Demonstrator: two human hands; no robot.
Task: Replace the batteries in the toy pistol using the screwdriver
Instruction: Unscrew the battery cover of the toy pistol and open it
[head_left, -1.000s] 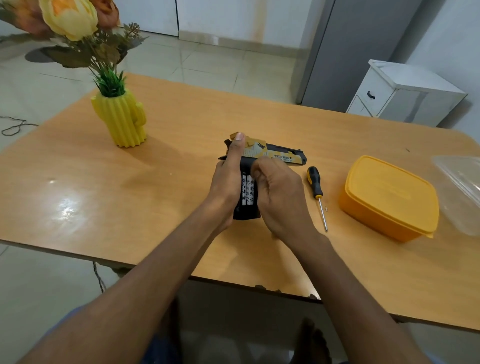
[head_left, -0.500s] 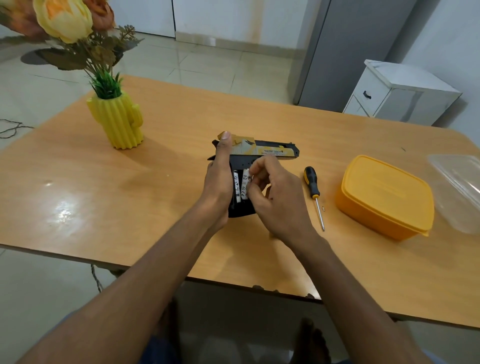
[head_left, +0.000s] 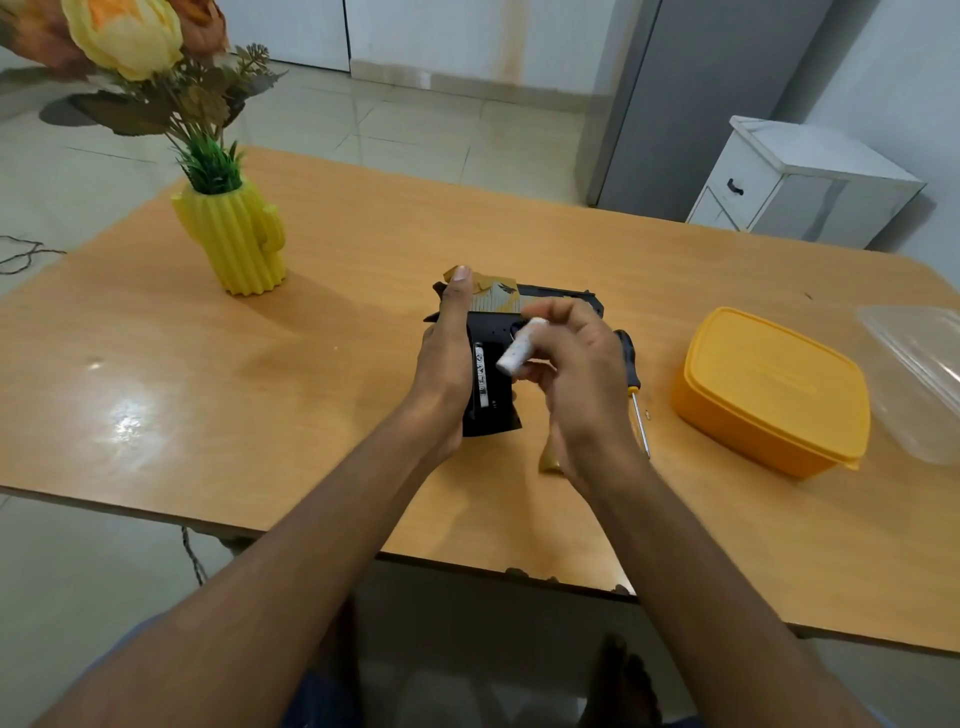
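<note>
The black and gold toy pistol (head_left: 498, 384) lies on its side on the wooden table (head_left: 260, 389), grip toward me with the battery bay uncovered. One white battery (head_left: 481, 376) sits in the bay. My left hand (head_left: 447, 364) holds the pistol along its left side, thumb up at the rear of the slide. My right hand (head_left: 576, 379) pinches a second white battery (head_left: 520, 347) above the grip. The screwdriver (head_left: 635, 384), black handle and yellow collar, lies just right of that hand. A tiny screw (head_left: 648, 414) rests beside its shaft.
A closed orange plastic box (head_left: 774, 389) stands to the right, a clear plastic lid or container (head_left: 919, 374) past it at the table edge. A yellow cactus-shaped vase (head_left: 234, 239) with artificial flowers stands at the back left. A white cabinet (head_left: 800, 182) stands beyond the table.
My right hand has pulled one white battery out of the grip and lifted it clear; two batteries showed in the bay before, one shows now. My left hand has stayed on the pistol.
</note>
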